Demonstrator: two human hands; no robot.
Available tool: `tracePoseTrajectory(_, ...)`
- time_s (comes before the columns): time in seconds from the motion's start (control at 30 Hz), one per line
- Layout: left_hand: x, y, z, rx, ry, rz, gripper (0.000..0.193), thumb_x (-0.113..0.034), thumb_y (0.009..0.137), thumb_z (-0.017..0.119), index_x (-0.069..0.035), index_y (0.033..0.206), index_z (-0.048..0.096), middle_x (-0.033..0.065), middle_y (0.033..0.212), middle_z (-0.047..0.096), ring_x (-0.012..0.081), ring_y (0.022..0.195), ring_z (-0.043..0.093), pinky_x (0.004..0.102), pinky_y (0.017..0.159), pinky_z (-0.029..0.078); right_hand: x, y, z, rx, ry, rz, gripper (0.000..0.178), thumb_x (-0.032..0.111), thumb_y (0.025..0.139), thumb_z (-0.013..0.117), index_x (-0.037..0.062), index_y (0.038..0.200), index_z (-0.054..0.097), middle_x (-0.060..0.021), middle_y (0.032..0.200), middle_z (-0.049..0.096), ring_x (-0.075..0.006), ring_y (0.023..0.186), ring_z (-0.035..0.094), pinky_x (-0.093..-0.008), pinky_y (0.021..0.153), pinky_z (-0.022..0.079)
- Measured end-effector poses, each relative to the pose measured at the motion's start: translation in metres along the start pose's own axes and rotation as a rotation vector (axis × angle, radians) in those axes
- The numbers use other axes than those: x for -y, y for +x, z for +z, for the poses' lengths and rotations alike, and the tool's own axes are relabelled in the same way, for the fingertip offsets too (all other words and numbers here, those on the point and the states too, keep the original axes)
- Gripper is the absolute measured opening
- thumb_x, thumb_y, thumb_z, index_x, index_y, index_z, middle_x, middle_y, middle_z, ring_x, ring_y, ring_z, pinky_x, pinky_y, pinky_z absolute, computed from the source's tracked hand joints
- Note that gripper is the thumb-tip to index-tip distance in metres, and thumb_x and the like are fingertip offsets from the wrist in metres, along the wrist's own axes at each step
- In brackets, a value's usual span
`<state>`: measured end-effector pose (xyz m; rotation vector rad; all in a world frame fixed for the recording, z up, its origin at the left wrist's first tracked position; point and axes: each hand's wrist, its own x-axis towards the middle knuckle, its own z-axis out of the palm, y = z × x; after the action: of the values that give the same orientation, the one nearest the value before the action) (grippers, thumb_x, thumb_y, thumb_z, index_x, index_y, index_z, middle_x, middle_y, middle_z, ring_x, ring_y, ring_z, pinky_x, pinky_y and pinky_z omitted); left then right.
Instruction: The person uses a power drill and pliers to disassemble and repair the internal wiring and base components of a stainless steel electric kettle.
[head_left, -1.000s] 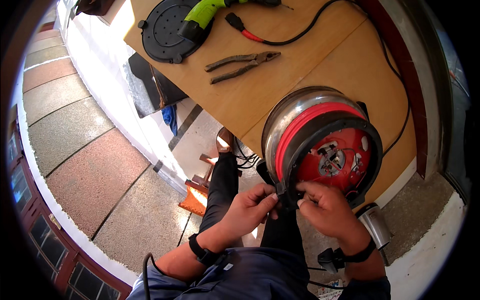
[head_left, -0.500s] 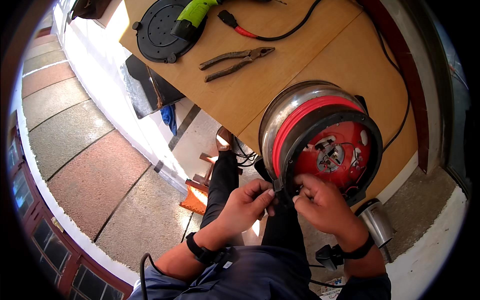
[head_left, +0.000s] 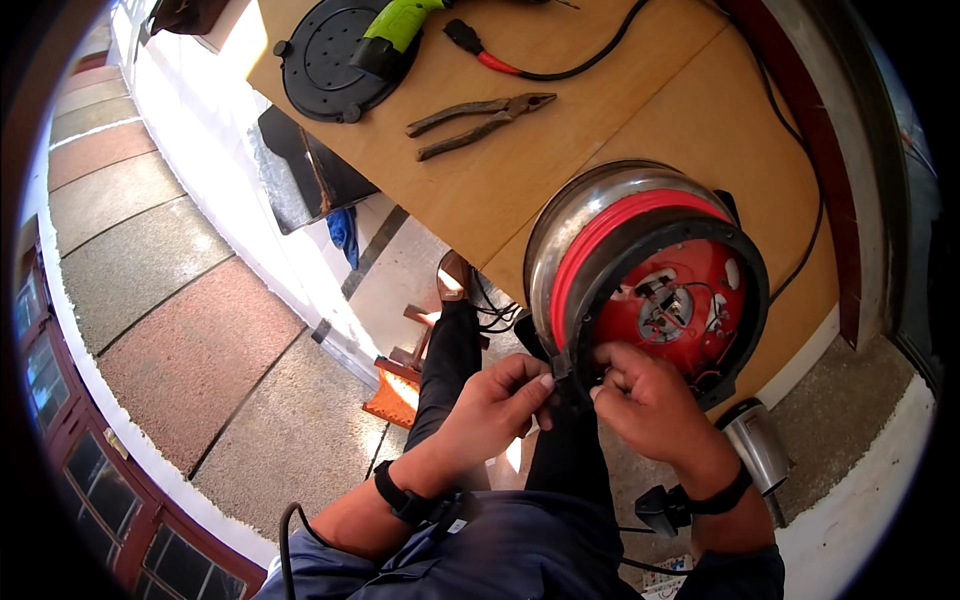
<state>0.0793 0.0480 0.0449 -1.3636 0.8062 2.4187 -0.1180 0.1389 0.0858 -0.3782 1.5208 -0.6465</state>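
Observation:
A round electric appliance (head_left: 575, 265) with a steel rim, a red band and a black base ring leans on its side at the table's near edge. Its open underside shows a red inner plate (head_left: 625, 322) with wires and a round metal centre. My left hand (head_left: 497, 400) is closed in a pinch beside a black bracket on the ring's lower left. Just to the right, my right hand (head_left: 645, 400) has its fingers curled at the ring's lower inside edge. Whatever lies between the fingers of either hand is hidden.
On the wooden table (head_left: 690, 110) lie pliers (head_left: 480, 122), a black round cover (head_left: 335, 75), a green power drill (head_left: 400, 30) and a cable with a black plug (head_left: 463, 36). A steel cylinder (head_left: 757, 447) stands low at right; an orange object (head_left: 392, 395) is left of my leg.
The whole view has shifted slightly, so the table and appliance sit a little further right. Both hands keep nearly the same grip and place at the ring.

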Motion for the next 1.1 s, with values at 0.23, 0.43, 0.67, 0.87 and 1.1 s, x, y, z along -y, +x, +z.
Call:
tracePoseTrajectory(0.23,0.015,0.002,0.005,-0.052,0.077,0.212,0.015,-0.018,0.104,0.058,-0.004,0.108,0.06,0.0008,0.09,0.065,0.0063,0.07,0.063,0.0189,0.055,0.044,0.0,0.0,0.002,-0.011,0.014,0.003,0.022,0.001,0.086,0.058,-0.0017,0.108,0.061,0.0003,0.06,0.051,-0.0054,0.056,0.046,-0.0273,0.054,0.037)
tracePoseTrajectory(0.43,0.002,0.0,-0.002,0.011,-0.027,-0.006,0.017,-0.021,0.105,0.057,-0.005,0.109,0.061,0.0011,0.092,0.066,0.006,0.07,0.064,0.019,0.054,0.044,-0.004,0.0,0.003,-0.004,0.013,0.02,0.023,-0.001,0.087,0.057,-0.0012,0.109,0.061,0.0021,0.064,0.051,-0.0045,0.059,0.045,-0.0262,0.056,0.037)
tracePoseTrajectory(0.67,0.015,0.004,0.002,-0.009,-0.052,0.121,0.013,-0.015,0.103,0.06,-0.003,0.108,0.059,0.0011,0.09,0.065,0.0066,0.07,0.063,0.0196,0.056,0.046,-0.003,0.002,0.002,-0.012,-0.007,0.053,0.025,0.004,0.085,0.061,-0.0024,0.11,0.06,-0.004,0.063,0.054,-0.0099,0.057,0.051,-0.0309,0.054,0.041)
tracePoseTrajectory(0.87,0.018,0.008,0.007,-0.047,-0.027,0.151,0.012,-0.011,0.1,0.062,-0.001,0.106,0.059,0.0011,0.087,0.062,0.0074,0.07,0.062,0.0223,0.062,0.049,-0.012,0.003,0.002,-0.015,0.057,0.037,0.024,0.003,0.085,0.062,-0.0039,0.108,0.059,-0.0025,0.062,0.053,-0.0075,0.055,0.049,-0.0291,0.053,0.039)
tracePoseTrajectory(1.1,0.006,0.004,0.004,-0.028,0.006,0.067,0.013,-0.013,0.101,0.061,0.0,0.105,0.059,0.0007,0.086,0.061,0.0073,0.07,0.061,0.0228,0.063,0.05,-0.003,0.004,0.002,-0.005,0.007,0.059,0.027,0.003,0.084,0.062,-0.0042,0.11,0.059,-0.0025,0.061,0.052,-0.0075,0.055,0.049,-0.0295,0.053,0.039)
